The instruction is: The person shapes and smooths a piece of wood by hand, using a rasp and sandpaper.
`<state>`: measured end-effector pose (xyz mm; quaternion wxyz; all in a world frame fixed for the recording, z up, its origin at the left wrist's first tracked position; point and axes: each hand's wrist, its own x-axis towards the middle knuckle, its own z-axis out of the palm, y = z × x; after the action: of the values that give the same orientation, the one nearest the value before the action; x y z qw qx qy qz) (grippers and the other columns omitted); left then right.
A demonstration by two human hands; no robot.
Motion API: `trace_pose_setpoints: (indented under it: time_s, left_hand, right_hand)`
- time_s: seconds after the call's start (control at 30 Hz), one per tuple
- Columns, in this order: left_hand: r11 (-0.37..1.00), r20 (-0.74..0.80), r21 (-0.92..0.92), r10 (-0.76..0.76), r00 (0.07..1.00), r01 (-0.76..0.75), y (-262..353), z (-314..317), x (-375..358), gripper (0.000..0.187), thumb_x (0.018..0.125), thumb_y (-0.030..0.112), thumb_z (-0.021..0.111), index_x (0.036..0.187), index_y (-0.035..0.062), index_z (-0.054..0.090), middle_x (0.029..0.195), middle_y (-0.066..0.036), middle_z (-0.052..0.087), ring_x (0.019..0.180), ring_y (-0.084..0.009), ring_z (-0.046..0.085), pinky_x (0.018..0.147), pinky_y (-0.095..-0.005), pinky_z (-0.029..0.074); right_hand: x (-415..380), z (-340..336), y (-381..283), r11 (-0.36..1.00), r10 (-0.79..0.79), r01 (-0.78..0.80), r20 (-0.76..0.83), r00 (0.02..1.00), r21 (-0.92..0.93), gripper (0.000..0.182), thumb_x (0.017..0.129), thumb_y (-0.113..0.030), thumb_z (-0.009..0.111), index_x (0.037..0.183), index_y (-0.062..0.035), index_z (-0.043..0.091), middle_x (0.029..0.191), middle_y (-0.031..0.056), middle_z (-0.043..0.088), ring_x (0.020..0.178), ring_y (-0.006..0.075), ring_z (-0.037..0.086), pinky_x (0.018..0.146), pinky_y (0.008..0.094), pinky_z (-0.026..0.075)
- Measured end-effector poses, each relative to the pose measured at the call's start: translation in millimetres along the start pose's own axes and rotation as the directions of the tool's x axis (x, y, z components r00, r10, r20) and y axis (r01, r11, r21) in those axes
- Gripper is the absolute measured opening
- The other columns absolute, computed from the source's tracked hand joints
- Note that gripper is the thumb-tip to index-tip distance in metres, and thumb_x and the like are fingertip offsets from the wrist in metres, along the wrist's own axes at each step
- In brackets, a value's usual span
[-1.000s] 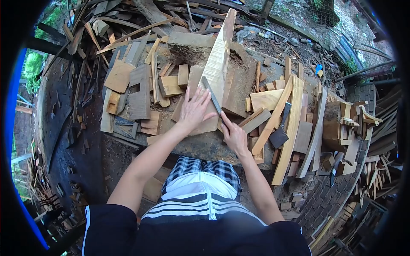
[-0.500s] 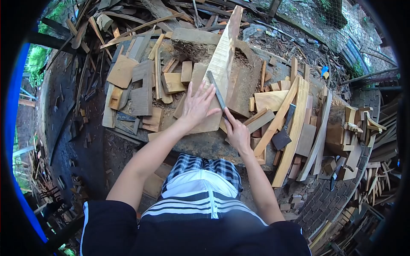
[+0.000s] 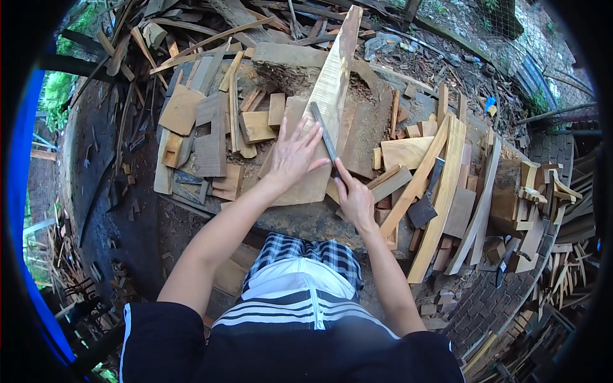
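A pale, pointed wooden board (image 3: 332, 76) lies on the workbench (image 3: 287, 220), its narrow tip pointing away from me. Across its near part rests a dark, straight, narrow tool (image 3: 324, 133). My right hand (image 3: 355, 199) is closed around the near end of this tool, index finger stretched along it. My left hand (image 3: 295, 156) lies with fingers spread on a flat wooden board (image 3: 306, 188), its fingertips close to the tool. Whether the pale piece and the flat board are joined cannot be made out.
Wood blocks and boards (image 3: 211, 137) lie to the left on the bench. Long curved strips (image 3: 440, 198) and a dark square-headed tool (image 3: 422, 210) are to the right. Scrap wood (image 3: 211, 32) is piled behind. A carved wooden block (image 3: 509, 191) stands at the far right.
The view has shifted slightly. Both hands and the dark tool hold nearly the same places on the wood.
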<state>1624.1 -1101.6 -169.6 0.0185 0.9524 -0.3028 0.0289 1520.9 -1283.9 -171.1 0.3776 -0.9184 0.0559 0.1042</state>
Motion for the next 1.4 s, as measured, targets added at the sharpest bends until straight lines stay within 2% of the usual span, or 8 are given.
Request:
trace_pose_setpoints:
  time_s: [0.13, 0.2, 0.53, 0.73, 0.87, 1.13, 1.27, 1.4]
  left_hand:
    - [1.0, 0.089, -0.013, -0.019, 0.996, 0.02, 8.4, -1.9, 3.6, 0.08, 0.084, 0.067, 0.057, 0.14, 0.0098, 0.053, 0.148, -0.002, 0.048, 0.143, -0.0262, 0.033, 0.119, -0.06, 0.01]
    - [1.0, 0.001, 0.022, -0.015, 1.0, 0.015, -5.2, 6.8, 28.7, 0.079, 0.085, 0.066, 0.057, 0.139, 0.0091, 0.053, 0.148, -0.002, 0.049, 0.143, -0.0266, 0.034, 0.119, -0.0601, 0.011]
    - [1.0, 0.061, -0.011, 0.014, 0.998, -0.014, 1.5, -3.0, 19.7, 0.077, 0.085, 0.065, 0.059, 0.139, 0.0105, 0.054, 0.146, -0.002, 0.05, 0.143, -0.0247, 0.034, 0.119, -0.0599, 0.011]
    - [0.997, 0.018, 0.079, -0.007, 1.0, 0.006, -25.5, 16.7, 85.5, 0.074, 0.087, 0.062, 0.058, 0.139, 0.0095, 0.054, 0.145, -0.003, 0.051, 0.141, -0.0256, 0.037, 0.118, -0.0595, 0.013]
    - [0.999, -0.029, 0.05, -0.01, 1.0, 0.011, -29.2, 13.2, 75.6, 0.073, 0.087, 0.062, 0.057, 0.139, 0.01, 0.054, 0.145, -0.004, 0.051, 0.141, -0.0262, 0.036, 0.119, -0.0595, 0.012]
    - [0.996, 0.059, -0.043, 0.075, 0.995, -0.072, 19.7, -15.9, -46.1, 0.077, 0.082, 0.062, 0.063, 0.139, 0.0115, 0.053, 0.145, -0.003, 0.05, 0.141, -0.0253, 0.036, 0.119, -0.0584, 0.015]
    - [0.998, -0.047, -0.014, 0.059, 0.997, -0.059, 3.7, 4.1, -15.9, 0.073, 0.082, 0.058, 0.065, 0.136, 0.0081, 0.056, 0.142, -0.005, 0.053, 0.14, -0.0257, 0.039, 0.119, -0.0589, 0.014]
    - [0.999, 0.016, 0.01, 0.044, 0.999, -0.044, -2.6, -8.3, -14.3, 0.069, 0.087, 0.057, 0.061, 0.136, 0.009, 0.056, 0.141, -0.005, 0.054, 0.138, -0.0261, 0.04, 0.118, -0.0587, 0.018]
  right_hand:
    - [0.6, -6.9, 2.1, 0.998, 0.058, -0.058, 0.077, 0.995, -0.005, 0.047, 0.098, -0.027, 0.055, 0.144, -0.0295, 0.049, 0.1, 0.0229, 0.069, 0.091, 0.0405, 0.067, 0.077, 0.0485, 0.053]
    - [31.0, -2.9, 12.3, 0.998, -0.051, 0.05, -0.057, 0.997, -0.026, 0.047, 0.098, -0.032, 0.052, 0.144, -0.0346, 0.047, 0.085, 0.0215, 0.068, 0.077, 0.0399, 0.068, 0.069, 0.0502, 0.054]
    - [15.9, -8.1, 12.6, 0.998, -0.059, 0.059, -0.026, 0.998, -0.015, 0.05, 0.097, -0.035, 0.054, 0.146, -0.0359, 0.045, 0.082, 0.0216, 0.067, 0.075, 0.0389, 0.068, 0.069, 0.05, 0.055]
    - [86.9, -14.3, 11.2, 0.997, -0.034, 0.033, -0.021, 0.999, -0.063, 0.05, 0.096, -0.03, 0.053, 0.145, -0.0326, 0.046, 0.09, 0.0235, 0.069, 0.081, 0.043, 0.067, 0.075, 0.0522, 0.054]
    - [77.5, -11.3, 10.6, 0.988, -0.099, 0.083, -0.121, 0.988, -0.131, 0.049, 0.096, -0.032, 0.055, 0.144, -0.0327, 0.047, 0.083, 0.0224, 0.069, 0.076, 0.0399, 0.068, 0.069, 0.0501, 0.055]
    - [-40.6, -8.2, 9.1, 0.997, -0.079, 0.08, 0.026, 0.997, -0.02, 0.057, 0.093, -0.024, 0.061, 0.147, -0.0322, 0.045, 0.076, 0.0203, 0.064, 0.073, 0.0392, 0.066, 0.068, 0.0498, 0.052]
    - [-10.4, -2.0, 15.1, 0.994, -0.071, 0.071, -0.004, 0.997, -0.078, 0.062, 0.088, -0.019, 0.059, 0.146, -0.0328, 0.045, 0.085, 0.0198, 0.067, 0.077, 0.039, 0.067, 0.07, 0.05, 0.055]
    - [-12.6, 8.7, 3.5, 0.992, -0.1, 0.097, -0.039, 0.994, -0.076, 0.062, 0.088, -0.017, 0.058, 0.146, -0.0325, 0.044, 0.081, 0.0217, 0.065, 0.074, 0.0397, 0.066, 0.068, 0.0506, 0.054]
